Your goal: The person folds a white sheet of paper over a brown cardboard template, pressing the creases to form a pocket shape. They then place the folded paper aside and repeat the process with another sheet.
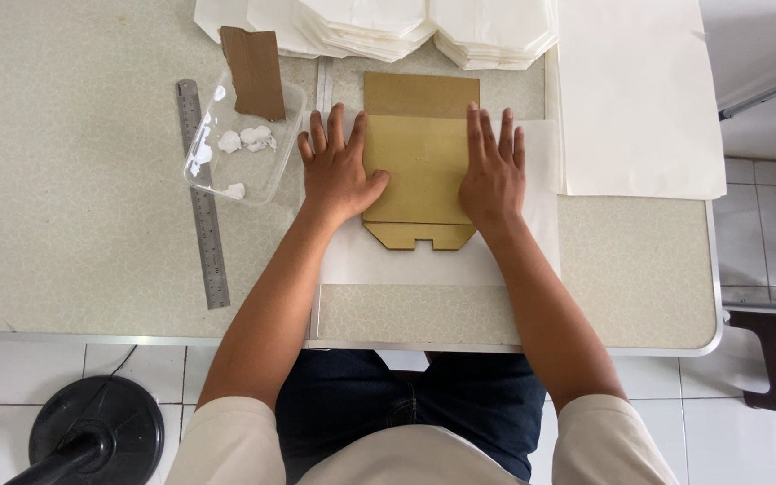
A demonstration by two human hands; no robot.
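Lying far left on table point(65, 224): steel ruler point(205, 202). Beside it, clear plastic tray point(226, 171) with white lumps, contents unclear; brown cardboard scrap point(255, 72) propped on rim. Left hand point(339, 171) spread flat, fingers apart, covering left edge of brown cardboard template point(419, 171). Template lies mid-table on white paper sheet point(406, 265). Right hand point(493, 175) spread flat on right edge. White folded paper stacks point(379, 31) cut off at top. Large white sheet point(635, 99) far right.

One ruler point(204, 198) — two hands point(339, 171)
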